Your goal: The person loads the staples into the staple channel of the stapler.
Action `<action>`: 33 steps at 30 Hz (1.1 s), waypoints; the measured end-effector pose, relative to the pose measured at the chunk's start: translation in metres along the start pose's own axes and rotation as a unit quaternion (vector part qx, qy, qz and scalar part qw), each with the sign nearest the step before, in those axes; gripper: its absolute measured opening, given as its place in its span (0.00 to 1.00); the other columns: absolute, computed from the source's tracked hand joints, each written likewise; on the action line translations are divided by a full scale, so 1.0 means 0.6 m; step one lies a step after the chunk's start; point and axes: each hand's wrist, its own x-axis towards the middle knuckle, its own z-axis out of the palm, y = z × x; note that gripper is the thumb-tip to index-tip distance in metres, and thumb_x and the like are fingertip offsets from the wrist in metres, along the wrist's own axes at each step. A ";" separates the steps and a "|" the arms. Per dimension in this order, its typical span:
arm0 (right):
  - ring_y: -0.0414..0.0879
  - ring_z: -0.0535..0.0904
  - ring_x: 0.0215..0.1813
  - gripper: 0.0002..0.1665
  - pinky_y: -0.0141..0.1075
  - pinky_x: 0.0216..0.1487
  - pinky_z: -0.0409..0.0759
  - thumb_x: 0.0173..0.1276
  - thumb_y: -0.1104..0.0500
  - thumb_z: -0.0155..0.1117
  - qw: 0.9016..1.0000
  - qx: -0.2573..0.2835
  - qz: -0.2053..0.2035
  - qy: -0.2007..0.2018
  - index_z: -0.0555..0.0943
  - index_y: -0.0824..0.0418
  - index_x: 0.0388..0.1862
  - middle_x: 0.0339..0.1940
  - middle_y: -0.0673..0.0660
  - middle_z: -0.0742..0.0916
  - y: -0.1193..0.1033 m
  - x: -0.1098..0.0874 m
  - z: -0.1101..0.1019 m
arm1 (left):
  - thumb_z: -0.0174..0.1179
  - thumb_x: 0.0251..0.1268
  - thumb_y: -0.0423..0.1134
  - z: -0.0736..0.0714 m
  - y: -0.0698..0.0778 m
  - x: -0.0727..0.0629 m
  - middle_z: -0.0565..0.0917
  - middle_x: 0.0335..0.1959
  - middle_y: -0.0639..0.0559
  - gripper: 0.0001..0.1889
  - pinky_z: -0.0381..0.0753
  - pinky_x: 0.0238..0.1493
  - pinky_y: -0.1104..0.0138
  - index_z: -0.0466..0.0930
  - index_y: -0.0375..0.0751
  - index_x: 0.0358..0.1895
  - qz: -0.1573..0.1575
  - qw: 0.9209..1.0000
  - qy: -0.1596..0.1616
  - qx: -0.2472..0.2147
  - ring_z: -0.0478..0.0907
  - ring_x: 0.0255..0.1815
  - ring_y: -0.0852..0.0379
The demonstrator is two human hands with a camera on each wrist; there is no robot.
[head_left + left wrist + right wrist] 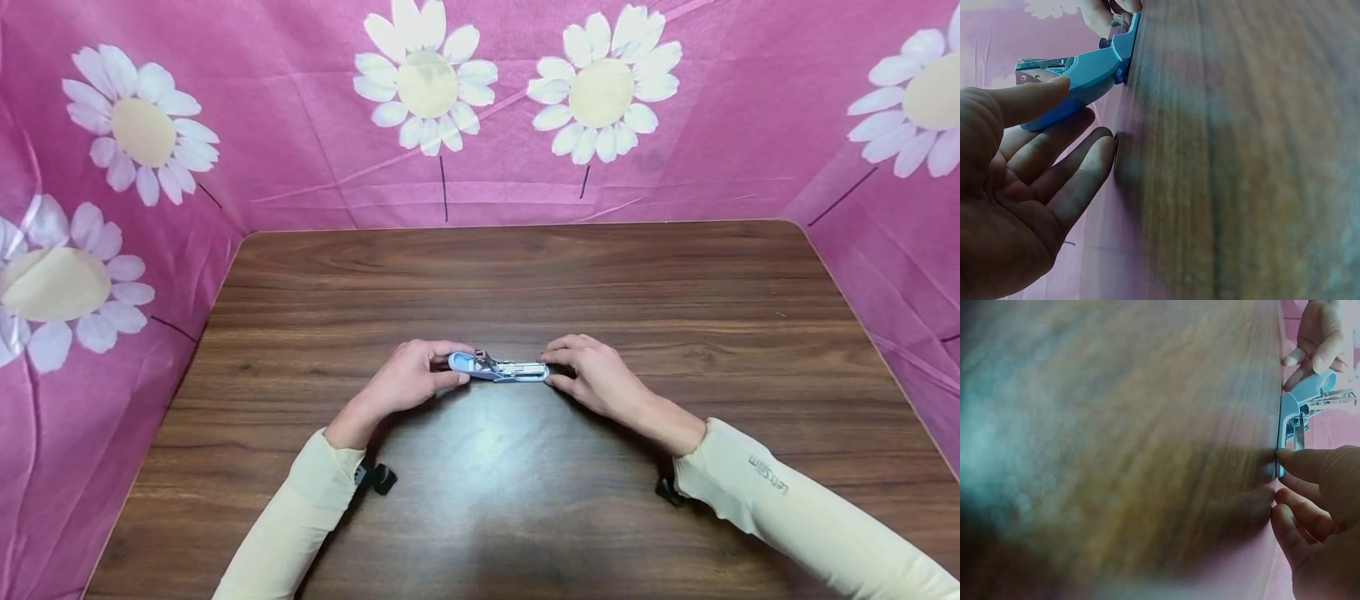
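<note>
A light blue stapler (pixel 498 370) lies spread wide open on the wooden table, its metal staple channel exposed, as the head view shows. My left hand (pixel 408 375) pinches the rounded top-cover end between thumb and fingers. In the left wrist view that cover (pixel 1088 75) tilts up off the table, with the thumb on one side and fingers beneath. At the other end, my right hand (pixel 596 375) pinches the tip of the base. The right wrist view has the base (pixel 1284 434) flat against the tabletop, with the right thumb and fingers around its end.
The brown wood-grain table (pixel 525 283) spreads around both hands. A pink cloth (pixel 300 125) printed with white daisies encloses its back and sides. Dark wrist devices (pixel 384 478) show below the cream sleeves (pixel 300 508).
</note>
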 end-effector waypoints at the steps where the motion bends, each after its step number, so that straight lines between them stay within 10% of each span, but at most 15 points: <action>1: 0.51 0.83 0.57 0.18 0.49 0.59 0.80 0.63 0.57 0.75 1.000 0.000 0.000 0.002 0.89 0.59 0.52 0.52 0.54 0.88 0.000 0.000 0.000 | 0.72 0.61 0.45 0.000 0.000 0.000 0.89 0.39 0.61 0.20 0.74 0.35 0.66 0.86 0.57 0.57 0.000 1.000 0.000 0.001 0.75 0.25 0.62; 33: 0.38 0.80 0.35 0.16 0.34 0.38 0.77 0.57 0.59 0.80 0.995 0.086 0.047 -0.003 0.91 0.55 0.46 0.38 0.48 0.89 0.007 0.012 0.004 | 0.74 0.60 0.46 0.005 0.013 0.005 0.90 0.35 0.63 0.17 0.73 0.29 0.67 0.88 0.61 0.53 -0.013 0.999 0.008 -0.041 0.74 0.21 0.62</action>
